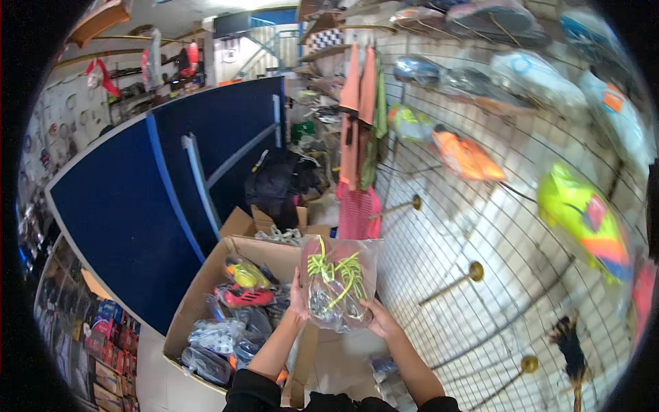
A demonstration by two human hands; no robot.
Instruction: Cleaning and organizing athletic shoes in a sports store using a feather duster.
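Between my two hands is a pair of shoes (336, 281) with bright yellow-green laces, wrapped in a clear plastic bag. My left hand (298, 300) grips the bag's left side, and my right hand (377, 317) holds its lower right corner. Below and to the left stands an open cardboard box (194, 302). Inside it lie several bagged shoes, among them a red shoe (248, 296), a yellow one (247, 275) and a white patterned one (213, 335). My left forearm hides part of the box's contents.
A wire grid (439, 240) on the right carries bagged shoes, including an orange pair (468, 156) and a neon yellow one (583, 220). Brass-tipped hooks (476, 271) stick out from it. A dark blue board (103, 220) leans at left. Clothes (359, 213) hang beyond the box.
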